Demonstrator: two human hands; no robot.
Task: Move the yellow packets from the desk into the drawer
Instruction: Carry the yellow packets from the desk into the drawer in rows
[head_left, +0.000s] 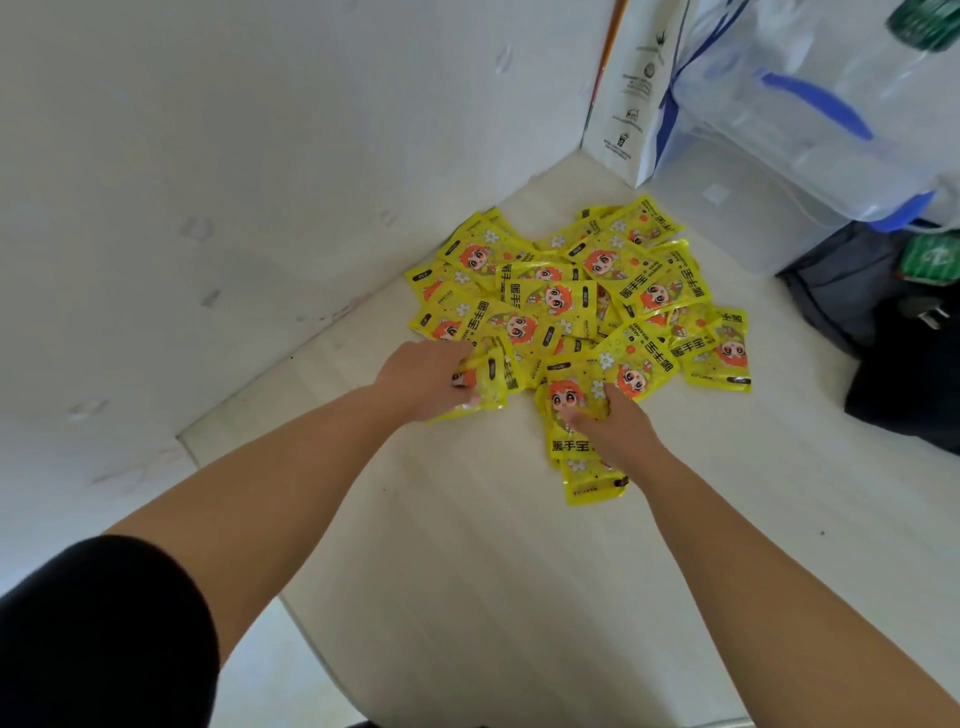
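Note:
A heap of several yellow packets (576, 291) with an orange-haired cartoon face lies on the pale desk (493, 571), close to the wall. My left hand (423, 382) is at the heap's near left edge, fingers closed around a small bunch of yellow packets (491, 382). My right hand (610, 428) is at the near edge of the heap, gripping a few packets (571, 452) that hang down under the fingers toward me. No drawer is in view.
A white paper bag (634, 93) and clear plastic bins with blue handles (810, 104) stand at the back right. A dark bag (883, 312) lies at the right edge. The white wall (208, 208) runs along the desk's left side.

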